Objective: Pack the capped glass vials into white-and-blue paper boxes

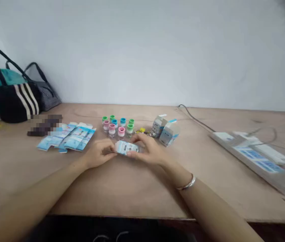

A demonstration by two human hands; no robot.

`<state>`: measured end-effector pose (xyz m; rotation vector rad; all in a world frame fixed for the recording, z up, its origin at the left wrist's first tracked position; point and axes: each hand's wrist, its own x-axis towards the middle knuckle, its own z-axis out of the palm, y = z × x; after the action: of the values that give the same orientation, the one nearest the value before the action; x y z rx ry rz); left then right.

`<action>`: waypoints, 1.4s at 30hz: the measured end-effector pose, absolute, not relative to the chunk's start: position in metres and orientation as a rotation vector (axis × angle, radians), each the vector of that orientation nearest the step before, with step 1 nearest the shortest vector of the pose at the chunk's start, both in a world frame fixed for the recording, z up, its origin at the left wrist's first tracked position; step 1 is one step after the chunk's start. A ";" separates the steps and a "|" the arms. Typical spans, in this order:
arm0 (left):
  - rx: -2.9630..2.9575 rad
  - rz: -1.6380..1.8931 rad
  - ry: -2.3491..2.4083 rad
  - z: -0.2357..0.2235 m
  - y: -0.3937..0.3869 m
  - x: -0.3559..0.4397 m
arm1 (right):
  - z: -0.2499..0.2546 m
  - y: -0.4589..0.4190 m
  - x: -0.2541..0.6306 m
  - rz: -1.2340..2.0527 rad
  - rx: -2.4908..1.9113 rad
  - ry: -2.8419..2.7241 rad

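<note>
My left hand (99, 153) and my right hand (147, 149) both grip a small white-and-blue printed carton (126, 148) from either side, just above the wooden tabletop (122, 188). Directly beyond it stands a cluster of several small clear vials (117, 127) with green, blue and pink caps. Flat, unfolded blue-and-white cartons (67, 138) lie to the left of my left hand. Two upright white-and-blue boxes (165, 131) stand beyond my right hand, with a small yellow item (141, 130) near them.
A black striped bag (13, 97) and a grey bag (45, 95) stand at the far left against the wall. A pixelated dark object (44, 125) lies near them. A long strip holding printed blue-and-white cards (253, 158) lies at the right, and a dark cable (195, 117) runs behind it.
</note>
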<state>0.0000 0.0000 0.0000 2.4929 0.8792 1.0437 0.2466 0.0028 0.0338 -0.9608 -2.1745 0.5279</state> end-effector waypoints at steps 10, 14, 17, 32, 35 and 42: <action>2.524 0.975 1.019 0.006 -0.001 -0.003 | 0.029 0.005 0.246 0.550 -0.984 -2.370; 2.441 0.960 1.076 0.006 -0.002 -0.003 | 0.027 0.004 0.246 0.458 -1.013 -2.354; 2.419 0.864 1.070 0.003 -0.001 -0.002 | 0.027 0.003 0.248 0.496 -0.970 -2.397; 2.326 0.874 1.156 0.005 -0.002 0.009 | 0.017 0.007 0.243 0.523 -1.068 -2.357; 2.127 0.963 1.178 0.007 0.002 0.001 | 0.019 0.007 0.245 0.506 -1.088 -2.325; 1.380 1.012 1.075 0.006 0.005 -0.003 | 0.020 0.006 0.245 0.504 -1.069 -2.324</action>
<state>-0.0028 0.0055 0.0057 1.3803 1.0748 1.0115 0.2452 0.0057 0.0203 -1.0687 -2.3244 0.5041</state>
